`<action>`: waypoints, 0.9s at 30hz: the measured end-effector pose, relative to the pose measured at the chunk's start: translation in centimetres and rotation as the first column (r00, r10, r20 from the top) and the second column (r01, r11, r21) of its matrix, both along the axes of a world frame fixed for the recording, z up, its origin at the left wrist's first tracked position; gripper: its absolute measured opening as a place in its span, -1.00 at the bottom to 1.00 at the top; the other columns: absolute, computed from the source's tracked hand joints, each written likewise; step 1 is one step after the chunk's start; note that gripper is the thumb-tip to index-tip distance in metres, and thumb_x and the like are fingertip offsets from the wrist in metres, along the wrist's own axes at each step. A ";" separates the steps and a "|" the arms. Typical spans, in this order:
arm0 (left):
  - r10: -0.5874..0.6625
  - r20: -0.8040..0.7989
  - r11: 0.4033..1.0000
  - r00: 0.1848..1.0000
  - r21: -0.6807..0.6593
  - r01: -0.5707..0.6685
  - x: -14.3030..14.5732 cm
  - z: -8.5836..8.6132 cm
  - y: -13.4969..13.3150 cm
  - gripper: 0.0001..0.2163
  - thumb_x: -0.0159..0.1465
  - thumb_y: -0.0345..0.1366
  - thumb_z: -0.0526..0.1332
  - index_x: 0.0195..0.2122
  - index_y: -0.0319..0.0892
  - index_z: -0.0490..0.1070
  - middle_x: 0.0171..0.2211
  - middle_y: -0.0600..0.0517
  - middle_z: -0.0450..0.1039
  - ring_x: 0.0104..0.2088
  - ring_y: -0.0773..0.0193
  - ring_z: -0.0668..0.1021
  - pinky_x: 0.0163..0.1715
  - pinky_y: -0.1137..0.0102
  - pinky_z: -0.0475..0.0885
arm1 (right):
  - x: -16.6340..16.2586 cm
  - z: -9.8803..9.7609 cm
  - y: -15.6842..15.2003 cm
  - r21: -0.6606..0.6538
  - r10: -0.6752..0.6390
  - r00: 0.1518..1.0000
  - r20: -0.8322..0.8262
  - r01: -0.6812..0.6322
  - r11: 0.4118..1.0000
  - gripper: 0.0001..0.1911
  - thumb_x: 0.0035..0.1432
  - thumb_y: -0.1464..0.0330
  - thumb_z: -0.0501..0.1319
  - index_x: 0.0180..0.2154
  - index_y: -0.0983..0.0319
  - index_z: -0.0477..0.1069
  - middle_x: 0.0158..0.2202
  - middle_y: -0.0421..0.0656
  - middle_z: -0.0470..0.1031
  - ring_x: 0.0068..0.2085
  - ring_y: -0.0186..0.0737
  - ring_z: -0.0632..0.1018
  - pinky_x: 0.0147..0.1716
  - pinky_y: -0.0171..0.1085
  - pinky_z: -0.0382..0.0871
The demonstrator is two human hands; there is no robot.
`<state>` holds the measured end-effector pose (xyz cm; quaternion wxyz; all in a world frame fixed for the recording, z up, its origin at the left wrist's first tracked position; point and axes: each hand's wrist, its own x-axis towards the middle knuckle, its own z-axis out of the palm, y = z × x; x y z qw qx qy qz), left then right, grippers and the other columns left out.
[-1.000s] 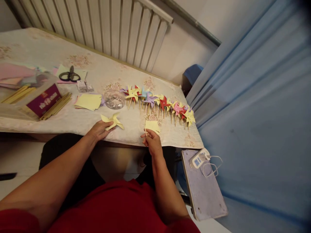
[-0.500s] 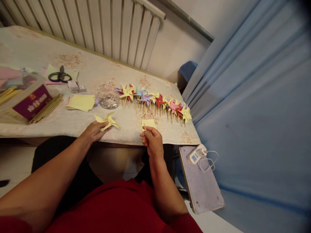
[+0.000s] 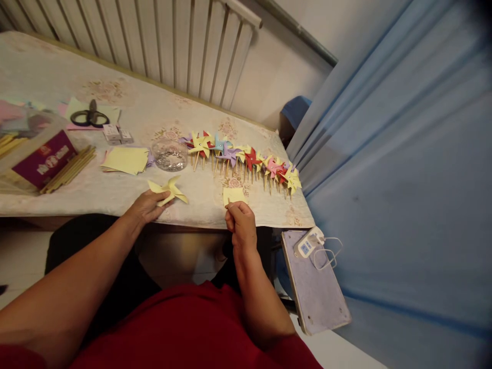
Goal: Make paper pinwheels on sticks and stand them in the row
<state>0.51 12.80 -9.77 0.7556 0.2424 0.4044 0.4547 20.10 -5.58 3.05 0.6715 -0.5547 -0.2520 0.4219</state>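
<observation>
My left hand [image 3: 152, 204] pinches a yellow paper pinwheel [image 3: 171, 190] by its lower left side, just above the front edge of the table. No stick shows on this pinwheel. Closed fingers of my right hand [image 3: 241, 219] grip a thin wooden stick [image 3: 229, 201], of which only a short tip shows. Behind that hand lies a yellow paper square [image 3: 235, 195], partly covered by the fingers. A clear round dish [image 3: 169, 156] of small shiny pieces, too small to name, stands beyond the pinwheel, beside a stack of yellow paper [image 3: 126, 160].
A row of finished pinwheels [image 3: 230, 154] on sticks stands at the table's back right. On the left are scissors [image 3: 89, 117], small boxes [image 3: 117, 134], a bundle of sticks [image 3: 71, 169] and a plastic box [image 3: 46, 159]. A power adapter [image 3: 309, 243] rests on a stool [image 3: 323, 297].
My right hand has turned slightly and its fingers have closed more, so less of the stick shows. The left hand keeps the pinwheel nearly still. The view has shifted a little.
</observation>
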 end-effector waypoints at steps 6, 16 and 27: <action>0.000 -0.040 1.000 0.999 0.011 0.001 0.1 0.3 -0.2 -0.72 -0.03 -0.66 0.35 -0.35 -0.19 0.50 -0.33 0.04 0.58 -0.35 0.32 0.61 -0.29 0.48 0.58 | 0.1 -0.4 0.0 0.019 0.024 0.999 -0.039 -0.024 1.000 -0.82 -0.08 0.26 0.29 -0.48 0.22 0.36 -0.69 -0.37 0.34 -0.74 -0.54 0.11 -0.73 -0.42 -0.16; 0.027 -0.034 0.999 0.999 -0.037 -0.028 0.4 1.3 -0.6 -0.73 -0.02 -0.69 0.32 -0.38 -0.21 0.50 -0.34 0.02 0.57 -0.37 0.31 0.60 -0.31 0.48 0.57 | 0.2 -0.9 -0.1 -0.003 0.014 0.999 -0.038 -0.014 1.000 -0.81 -0.05 0.26 0.27 -0.51 0.20 0.31 -0.70 -0.38 0.30 -0.73 -0.53 0.08 -0.72 -0.40 -0.18; 0.024 -0.019 1.000 1.000 -0.011 -0.024 0.3 1.1 -0.7 -0.72 -0.04 -0.68 0.33 -0.36 -0.20 0.50 -0.34 0.02 0.57 -0.35 0.31 0.60 -0.31 0.49 0.58 | 0.2 -1.1 -0.1 0.011 0.006 0.998 -0.069 -0.005 1.000 -0.82 -0.07 0.29 0.28 -0.53 0.21 0.31 -0.70 -0.37 0.32 -0.74 -0.53 0.11 -0.73 -0.41 -0.17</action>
